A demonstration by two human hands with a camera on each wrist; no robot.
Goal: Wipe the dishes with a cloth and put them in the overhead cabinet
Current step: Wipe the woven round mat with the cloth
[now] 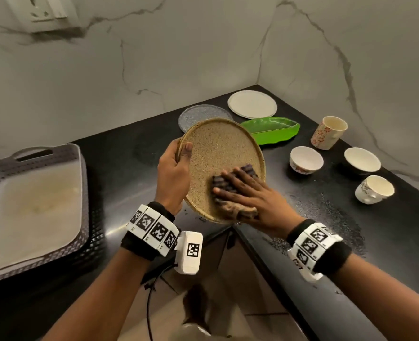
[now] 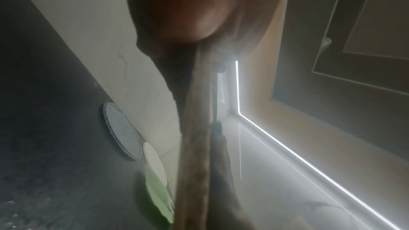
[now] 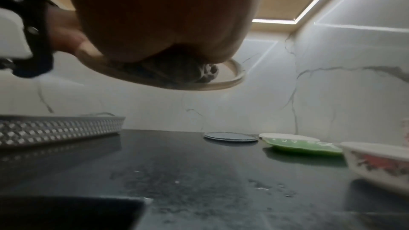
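Note:
A round speckled tan plate (image 1: 218, 153) is held tilted above the black counter (image 1: 120, 153). My left hand (image 1: 176, 168) grips its left rim, thumb on the face and fingers behind. My right hand (image 1: 247, 193) lies flat with straight fingers, pressing a dark patterned cloth (image 1: 230, 190) onto the plate's lower right part. The left wrist view shows the plate (image 2: 194, 146) edge-on below the palm. From the right wrist, the plate (image 3: 221, 83) and the bunched cloth (image 3: 177, 71) sit under the palm.
On the counter behind lie a grey plate (image 1: 196, 115), a white plate (image 1: 252, 104) and a green leaf dish (image 1: 272, 130). A flowered cup (image 1: 329, 132), two bowls (image 1: 306, 159) (image 1: 362, 159) and a mug (image 1: 374, 189) stand right. A grey perforated tray (image 1: 31, 205) sits left.

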